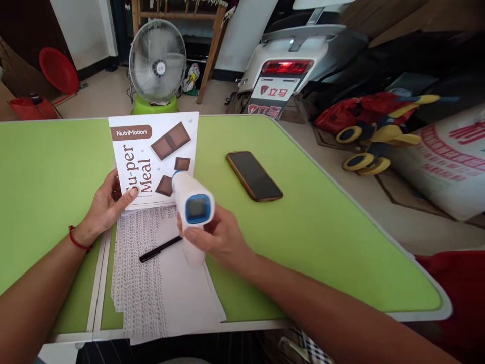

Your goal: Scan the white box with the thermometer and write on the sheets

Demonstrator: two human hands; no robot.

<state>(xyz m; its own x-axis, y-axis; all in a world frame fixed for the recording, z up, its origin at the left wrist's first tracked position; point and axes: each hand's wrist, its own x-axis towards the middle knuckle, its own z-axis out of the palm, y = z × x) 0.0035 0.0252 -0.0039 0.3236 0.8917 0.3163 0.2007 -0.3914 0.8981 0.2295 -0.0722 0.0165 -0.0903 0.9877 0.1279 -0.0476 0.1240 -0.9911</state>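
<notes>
My left hand [109,202] grips the lower left edge of a white box [170,174] printed "NutriMotion" with pictures of chocolate, thumb across its front. My right hand [222,235] is wrapped round the handle of a white infrared thermometer [195,184], whose blue-rimmed screen faces me. The thermometer's front end is close to the box's lower right part; whether they touch I cannot tell. Below them lie sheets of paper [178,298] with rows of handwriting on the left side. A black pen [159,249] rests slantwise on the sheets, its right end hidden behind the thermometer and hand.
A phone [255,176] in a brown case lies on the green table [322,258], right of the box. Beyond the table stand a fan [157,63] on a green stool and a white scooter [288,60]. A printed sack [450,162] leans at the right.
</notes>
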